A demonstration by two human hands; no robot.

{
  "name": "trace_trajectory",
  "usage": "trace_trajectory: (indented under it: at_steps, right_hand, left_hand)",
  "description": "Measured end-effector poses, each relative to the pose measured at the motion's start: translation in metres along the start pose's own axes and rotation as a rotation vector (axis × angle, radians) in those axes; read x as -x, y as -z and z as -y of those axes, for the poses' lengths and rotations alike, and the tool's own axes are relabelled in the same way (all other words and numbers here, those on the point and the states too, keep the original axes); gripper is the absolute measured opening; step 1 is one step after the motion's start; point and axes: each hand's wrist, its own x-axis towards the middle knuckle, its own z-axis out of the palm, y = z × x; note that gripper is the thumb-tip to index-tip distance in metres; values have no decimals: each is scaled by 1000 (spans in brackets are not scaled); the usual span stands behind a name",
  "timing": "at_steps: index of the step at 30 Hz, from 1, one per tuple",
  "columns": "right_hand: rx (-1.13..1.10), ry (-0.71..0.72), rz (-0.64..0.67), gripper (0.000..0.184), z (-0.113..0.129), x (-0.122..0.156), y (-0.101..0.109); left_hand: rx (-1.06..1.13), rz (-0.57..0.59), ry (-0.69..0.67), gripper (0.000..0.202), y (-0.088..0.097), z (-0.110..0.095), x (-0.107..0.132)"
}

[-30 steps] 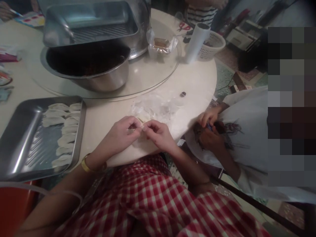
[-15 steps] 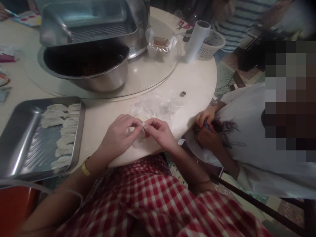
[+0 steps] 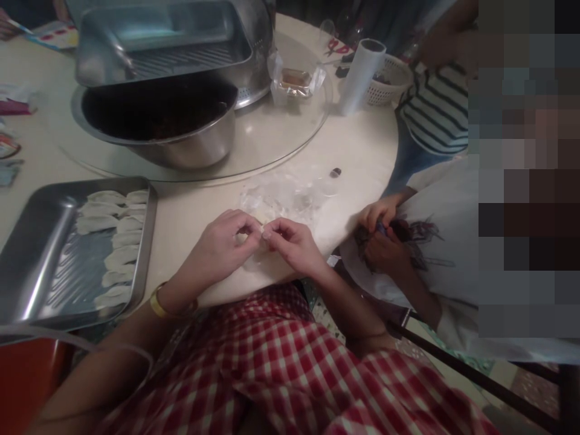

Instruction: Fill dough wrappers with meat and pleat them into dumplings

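Note:
My left hand (image 3: 231, 241) and my right hand (image 3: 292, 241) meet fingertip to fingertip over the near edge of the table. Both pinch the edge of a small pale dumpling, mostly hidden behind my fingers. Under and beyond them lies a crumpled clear plastic bag (image 3: 285, 192), and a pale piece, perhaps a wrapper, shows just behind my left fingers. To the left, a metal tray (image 3: 67, 266) holds several folded dumplings (image 3: 120, 257) lined up along its right and far sides.
A glass turntable (image 3: 258, 145) bears a large metal bowl (image 3: 190, 145) with dark contents and a tilted metal pan (image 3: 181, 57). A plastic wrap roll (image 3: 362, 75) stands beside a white basket (image 3: 392, 78). On my right sits a person in a white shirt (image 3: 448, 241), hands near the table edge.
My hands stay together, with only slight shifts of the fingers at the pinch. The person in the striped shirt at the back right has come closer, behind the seated person.

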Motion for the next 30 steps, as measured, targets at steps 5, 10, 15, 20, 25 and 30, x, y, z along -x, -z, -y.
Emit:
trace_trajectory:
  at_steps: [5,10,15,20,25,30]
  right_hand:
    - [-129,-96,18,24,1,0,1]
    - [-213,-134,13,28,-1,0,2]
    - [-223,-133,18,26,-1,1,1]
    - [-276,-127,-41,31,-5,1,-3]
    - [-383,-52,-218,23,-2,-2,12]
    - [-412,14,-381,30,17,-13,47]
  left_hand:
    - [97,38,99,13,-3,2,-2]
    - [218,53,188,15,-5,8,-2]
    - [287,58,224,17,-7,11,-2]
    - [240,38,186,21,-8,6,-1]
    - [247,-75,191,24,-6,7,2]
    - [236,-100,242,23,-2,18,3]
